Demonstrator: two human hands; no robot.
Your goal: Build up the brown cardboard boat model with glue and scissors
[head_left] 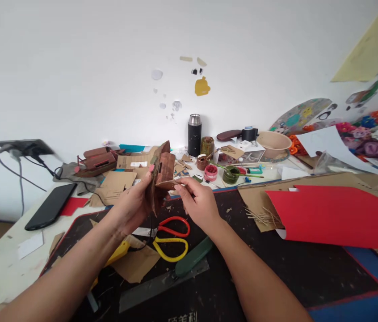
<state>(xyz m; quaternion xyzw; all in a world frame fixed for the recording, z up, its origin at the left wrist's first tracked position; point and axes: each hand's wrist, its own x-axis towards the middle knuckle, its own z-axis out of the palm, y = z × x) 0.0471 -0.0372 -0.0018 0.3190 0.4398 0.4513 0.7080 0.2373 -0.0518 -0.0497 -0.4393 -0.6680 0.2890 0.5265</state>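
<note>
A small brown-painted cardboard model [166, 166] is held up over the black mat. My left hand [138, 194] grips it from the left, thumb along its upright side and the other fingers partly hidden behind it. With thumb and forefinger, my right hand [199, 199] pinches the lower right edge of the same model. Below the hands lie scissors [172, 241] with one red and one yellow handle loop. Beside them is a dark green utility knife [193, 257], resting near a clear ruler [162, 286]. A yellow tool [119, 252] shows partly behind my left forearm.
Paint jars [211, 172], a black thermos [194, 136] and a beige bowl [274, 144] stand along the wall. Red paper [336, 217] curls at the right near thin sticks [264, 217]. At left are a black phone-like slab [51, 206], cables and another brown model [97, 161].
</note>
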